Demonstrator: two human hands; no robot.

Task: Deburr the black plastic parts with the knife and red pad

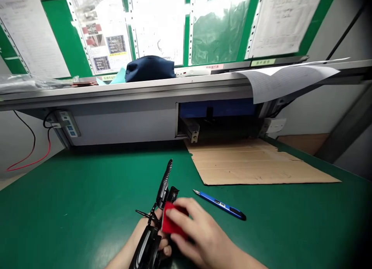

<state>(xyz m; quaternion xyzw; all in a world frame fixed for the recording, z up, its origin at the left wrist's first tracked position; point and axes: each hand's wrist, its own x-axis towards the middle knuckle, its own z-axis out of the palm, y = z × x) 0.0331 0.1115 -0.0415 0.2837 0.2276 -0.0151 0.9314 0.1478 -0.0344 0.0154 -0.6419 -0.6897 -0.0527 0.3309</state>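
Observation:
My left hand (164, 247) is closed around a long, jointed black plastic part (147, 243), glossy in places, with a narrow ribbed arm reaching up and away. Much of that hand is hidden behind the part. In the fingers of my right hand (200, 232) is a small red pad (174, 223) with a paler edge, pressed against or very close to the part's right side. Whether the pad touches it, I cannot tell. Just beyond my right hand, a blue pen-shaped tool (220, 204) with a metal tip lies on the green table.
Flat brown cardboard (255, 164) covers the back right of the green tabletop (87, 191). Above it runs a shelf (162, 88) bearing a dark blue pouch (149, 69) and overhanging papers (287, 81). A power strip (69, 124) and a red cable (31, 163) are at left.

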